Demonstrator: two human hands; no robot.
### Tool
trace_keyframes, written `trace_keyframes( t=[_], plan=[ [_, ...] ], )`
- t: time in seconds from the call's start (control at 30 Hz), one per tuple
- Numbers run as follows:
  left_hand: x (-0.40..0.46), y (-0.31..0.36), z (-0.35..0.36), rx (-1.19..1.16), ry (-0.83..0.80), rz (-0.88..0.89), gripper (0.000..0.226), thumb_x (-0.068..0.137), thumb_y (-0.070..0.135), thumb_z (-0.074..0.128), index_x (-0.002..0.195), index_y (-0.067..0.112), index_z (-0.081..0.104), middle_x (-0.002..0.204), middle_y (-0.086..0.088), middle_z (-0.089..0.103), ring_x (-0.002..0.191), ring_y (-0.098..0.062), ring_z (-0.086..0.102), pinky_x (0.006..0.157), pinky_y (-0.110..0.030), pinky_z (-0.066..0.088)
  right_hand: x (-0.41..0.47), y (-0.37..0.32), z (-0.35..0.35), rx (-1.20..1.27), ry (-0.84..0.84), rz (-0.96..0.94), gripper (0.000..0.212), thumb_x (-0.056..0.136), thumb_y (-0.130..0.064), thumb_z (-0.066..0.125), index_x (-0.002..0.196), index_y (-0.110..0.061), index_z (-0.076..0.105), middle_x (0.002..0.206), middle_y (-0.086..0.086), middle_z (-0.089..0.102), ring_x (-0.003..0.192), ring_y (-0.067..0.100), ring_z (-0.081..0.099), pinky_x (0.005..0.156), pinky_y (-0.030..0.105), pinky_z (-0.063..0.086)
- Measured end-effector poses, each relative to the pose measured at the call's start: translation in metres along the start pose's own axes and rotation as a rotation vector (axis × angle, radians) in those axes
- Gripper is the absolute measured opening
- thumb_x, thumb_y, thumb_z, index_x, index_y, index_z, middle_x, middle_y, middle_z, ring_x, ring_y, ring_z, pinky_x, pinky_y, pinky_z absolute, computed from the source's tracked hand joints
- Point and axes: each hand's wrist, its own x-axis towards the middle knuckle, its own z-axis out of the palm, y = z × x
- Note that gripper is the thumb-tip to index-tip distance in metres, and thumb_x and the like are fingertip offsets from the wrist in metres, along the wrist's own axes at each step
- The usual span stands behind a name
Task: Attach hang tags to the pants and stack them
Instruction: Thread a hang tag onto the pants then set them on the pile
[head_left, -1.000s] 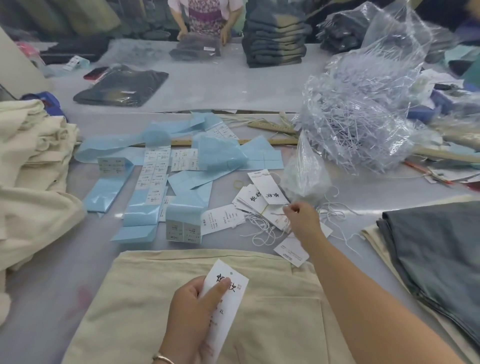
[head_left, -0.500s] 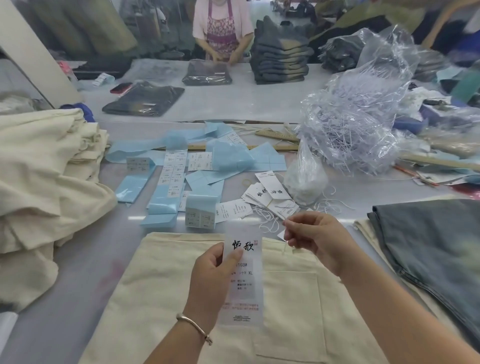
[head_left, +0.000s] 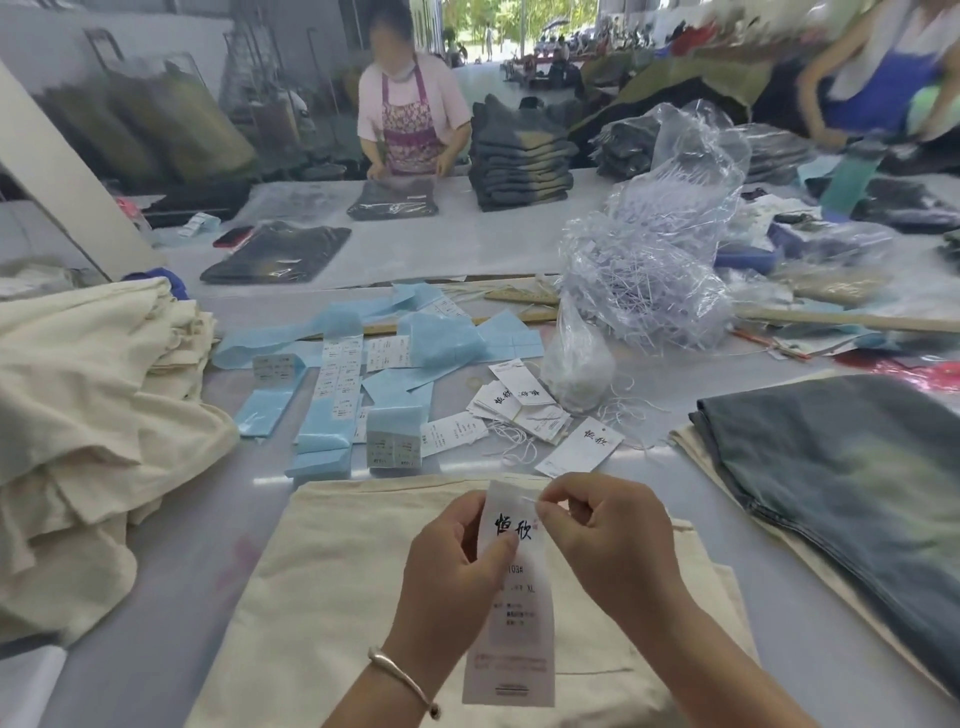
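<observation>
A folded cream pair of pants (head_left: 332, 597) lies on the table right in front of me. Above it my left hand (head_left: 452, 566) grips a long white hang tag (head_left: 511, 613) with black characters, thumb on its face. My right hand (head_left: 608, 540) pinches a thin white string at the tag's top right corner. More hang tags (head_left: 524, 410) and loose white strings (head_left: 511, 441) lie just beyond the pants. A heap of cream pants (head_left: 88, 431) sits at the left. Dark grey pants (head_left: 852, 493) lie folded at the right.
Blue label sheets (head_left: 384, 358) spread across the middle of the table. A clear bag of white fasteners (head_left: 654, 260) and a small bag of strings (head_left: 576, 364) stand behind the tags. Wooden rulers (head_left: 852, 319) lie at the right. A person folds bagged dark garments at the far table, beside a dark stack (head_left: 519, 156).
My right hand came back from the tag pile with a string to the top of the tag. My left hand raised the tag upright. The camera tilted up.
</observation>
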Motion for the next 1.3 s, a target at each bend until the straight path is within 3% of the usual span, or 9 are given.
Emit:
trace_keyframes(
  t=[0.23,0.47,0.7,0.9,1.07,1.2,1.23,1.3],
  plan=[
    [-0.021,0.001,0.013,0.066,-0.041,0.049,0.015,0.079,0.027,0.062,0.093,0.028,0.069,0.077,0.004,0.071,0.07,-0.017,0.067,0.065,-0.031,0.055,-0.019,0.005,-0.008,-0.054,-0.038,0.049,0.011,0.073,-0.02,0.069,0.063,-0.024,0.066,0.047,-0.009,0.044,0.054,0.009,0.042,0.055,0.029,0.035],
    [-0.028,0.0,0.022,0.165,-0.046,0.096,0.021,0.087,0.012,0.067,0.092,0.033,0.068,0.075,0.006,0.071,0.066,-0.015,0.066,0.064,-0.038,0.054,-0.03,0.013,-0.015,-0.076,-0.044,0.091,0.026,0.063,-0.045,0.049,0.064,-0.024,0.065,0.049,-0.013,0.047,0.055,0.003,0.043,0.051,0.02,0.029],
    [-0.031,0.0,0.033,0.2,-0.054,0.1,0.024,0.086,0.011,0.066,0.094,0.033,0.067,0.075,0.007,0.071,0.065,-0.016,0.065,0.063,-0.034,0.053,-0.028,0.02,-0.023,-0.122,-0.051,0.1,0.013,0.073,-0.031,0.067,0.064,-0.021,0.064,0.049,-0.009,0.044,0.057,0.009,0.043,0.054,0.028,0.034],
    [-0.03,0.003,0.044,0.184,-0.058,0.098,0.018,0.078,0.027,0.06,0.094,0.033,0.067,0.075,0.006,0.07,0.065,-0.016,0.065,0.064,-0.038,0.055,-0.024,0.027,-0.032,-0.161,-0.042,0.096,0.017,0.073,-0.029,0.068,0.059,-0.025,0.058,0.048,-0.009,0.042,0.06,0.011,0.044,0.058,0.028,0.037],
    [-0.029,0.004,0.056,0.176,-0.078,0.114,0.016,0.084,0.018,0.063,0.093,0.031,0.067,0.074,0.004,0.07,0.066,-0.019,0.064,0.063,-0.039,0.052,-0.023,0.036,-0.039,-0.092,-0.045,0.077,0.011,0.067,-0.03,0.061,0.059,-0.022,0.06,0.051,-0.018,0.051,0.051,0.006,0.042,0.05,0.027,0.032],
    [-0.027,0.005,0.067,0.181,-0.063,0.146,0.014,0.09,0.017,0.066,0.092,0.03,0.07,0.077,0.008,0.07,0.066,-0.01,0.062,0.059,-0.027,0.05,-0.02,0.042,-0.046,-0.083,-0.045,0.079,0.01,0.07,-0.023,0.066,0.061,-0.022,0.063,0.05,-0.013,0.049,0.053,0.008,0.044,0.05,0.025,0.031],
    [-0.026,0.007,0.071,0.14,-0.052,0.141,0.009,0.092,0.022,0.065,0.09,0.027,0.071,0.077,0.007,0.07,0.067,-0.007,0.061,0.059,-0.024,0.048,-0.02,0.043,-0.048,-0.081,-0.038,0.076,0.01,0.07,-0.022,0.067,0.061,-0.022,0.064,0.05,-0.012,0.049,0.053,0.008,0.044,0.049,0.025,0.03],
    [-0.025,0.012,0.078,-0.054,-0.025,0.05,0.026,0.097,0.034,0.056,0.087,0.019,0.075,0.081,0.001,0.072,0.072,-0.009,0.063,0.062,-0.023,0.047,-0.021,0.046,-0.053,-0.065,-0.024,0.064,0.011,0.072,-0.023,0.069,0.062,-0.023,0.065,0.053,-0.016,0.051,0.053,0.009,0.045,0.049,0.023,0.029]
  ],
)
